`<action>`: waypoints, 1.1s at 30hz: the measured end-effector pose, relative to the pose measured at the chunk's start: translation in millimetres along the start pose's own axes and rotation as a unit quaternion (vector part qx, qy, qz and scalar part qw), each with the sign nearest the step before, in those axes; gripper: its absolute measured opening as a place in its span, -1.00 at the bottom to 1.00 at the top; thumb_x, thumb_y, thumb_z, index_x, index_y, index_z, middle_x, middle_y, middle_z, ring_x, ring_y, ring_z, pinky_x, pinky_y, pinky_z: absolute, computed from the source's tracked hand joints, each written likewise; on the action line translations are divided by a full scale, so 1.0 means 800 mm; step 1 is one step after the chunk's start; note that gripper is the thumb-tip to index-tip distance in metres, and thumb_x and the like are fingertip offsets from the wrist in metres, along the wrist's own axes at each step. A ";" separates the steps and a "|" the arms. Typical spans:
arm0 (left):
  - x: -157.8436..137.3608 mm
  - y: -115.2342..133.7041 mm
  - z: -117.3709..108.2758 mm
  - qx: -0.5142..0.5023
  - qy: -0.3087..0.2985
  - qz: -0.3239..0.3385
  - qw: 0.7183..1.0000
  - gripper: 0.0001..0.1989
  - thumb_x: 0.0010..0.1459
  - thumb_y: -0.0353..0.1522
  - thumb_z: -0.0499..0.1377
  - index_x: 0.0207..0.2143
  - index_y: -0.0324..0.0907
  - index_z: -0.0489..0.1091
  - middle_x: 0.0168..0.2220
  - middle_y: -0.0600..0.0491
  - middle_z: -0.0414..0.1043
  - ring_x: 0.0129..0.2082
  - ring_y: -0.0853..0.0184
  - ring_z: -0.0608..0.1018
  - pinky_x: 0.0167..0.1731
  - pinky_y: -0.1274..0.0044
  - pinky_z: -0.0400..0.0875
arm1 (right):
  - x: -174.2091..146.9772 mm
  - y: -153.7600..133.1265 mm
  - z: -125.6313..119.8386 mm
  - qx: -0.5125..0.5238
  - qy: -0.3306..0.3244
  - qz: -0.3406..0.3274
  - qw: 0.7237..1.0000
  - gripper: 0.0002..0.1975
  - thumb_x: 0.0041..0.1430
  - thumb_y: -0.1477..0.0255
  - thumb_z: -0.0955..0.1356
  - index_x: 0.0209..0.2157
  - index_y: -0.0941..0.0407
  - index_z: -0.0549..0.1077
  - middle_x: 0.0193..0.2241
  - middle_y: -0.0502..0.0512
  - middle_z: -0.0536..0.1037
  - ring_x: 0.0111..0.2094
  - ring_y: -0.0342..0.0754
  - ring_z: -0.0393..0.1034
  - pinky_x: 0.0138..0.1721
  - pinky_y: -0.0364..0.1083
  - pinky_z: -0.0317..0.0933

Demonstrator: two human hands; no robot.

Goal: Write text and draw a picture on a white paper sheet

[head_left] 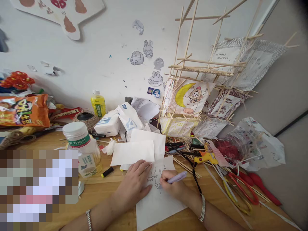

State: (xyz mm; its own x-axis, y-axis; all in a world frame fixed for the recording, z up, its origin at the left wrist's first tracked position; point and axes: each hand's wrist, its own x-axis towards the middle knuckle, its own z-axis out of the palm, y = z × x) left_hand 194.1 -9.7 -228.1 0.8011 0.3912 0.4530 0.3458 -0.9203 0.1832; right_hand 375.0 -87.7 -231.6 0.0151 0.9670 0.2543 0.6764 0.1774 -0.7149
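Note:
A sheet of white paper (154, 210) lies on the wooden table in front of me, with dark line drawing and a little writing on its upper part. My right hand (172, 184) is closed around a light purple pen (177, 177), its tip end hidden by the fingers near the drawn lines. Flat on the upper left of the sheet rests my left hand (137, 179), fingers stretched out, holding nothing. More blank white sheets (134, 152) lie just beyond it. Left of that hand is a black marker cap or short marker (107, 172) with a yellow end.
A large clear bottle (84, 154) with a white lid stands at left. Tissue packs (108, 123) and a yellow drink bottle (98, 104) are behind. At right are a stick frame with drawn paper panels (190, 96), a yellow glue gun (205, 157) and red-handled scissors (245, 189).

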 end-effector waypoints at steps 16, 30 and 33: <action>0.000 0.001 -0.002 -0.004 -0.016 -0.002 1.000 -0.46 -0.01 -0.42 0.18 0.06 -0.28 0.18 0.03 -0.13 0.25 0.04 0.06 0.23 -0.01 0.23 0.24 | -0.001 0.005 0.001 -0.006 0.002 -0.037 0.999 -0.72 -0.04 0.55 0.20 -0.68 0.10 -0.04 -0.71 -0.12 0.10 -0.63 -0.20 0.01 -0.59 -0.18 -0.13; 0.000 0.000 -0.001 -0.003 -0.013 -0.004 1.000 -0.44 -0.01 -0.42 0.17 0.08 -0.24 0.15 0.03 -0.11 0.25 0.04 0.06 0.23 -0.01 0.23 0.24 | -0.005 0.002 0.000 -0.029 -0.014 -0.039 0.999 -0.73 -0.03 0.54 0.20 -0.68 0.10 -0.02 -0.71 -0.12 0.11 -0.63 -0.20 0.03 -0.58 -0.17 -0.14; 0.002 0.000 -0.001 -0.004 -0.015 -0.004 1.000 -0.43 -0.01 -0.41 0.18 0.09 -0.24 0.15 0.03 -0.11 0.25 0.04 0.06 0.23 -0.01 0.24 0.24 | -0.005 0.002 0.000 -0.022 -0.015 -0.040 0.999 -0.73 -0.03 0.55 0.20 -0.68 0.10 -0.02 -0.71 -0.11 0.11 -0.62 -0.19 0.04 -0.57 -0.17 -0.13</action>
State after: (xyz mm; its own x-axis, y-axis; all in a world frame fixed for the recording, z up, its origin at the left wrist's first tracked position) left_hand 195.0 -9.5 -227.0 0.8127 0.3980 0.4255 0.3483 -0.9173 0.1928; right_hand 376.1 -91.3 -234.0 -0.0621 0.9552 0.2892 0.7060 0.2469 -0.6638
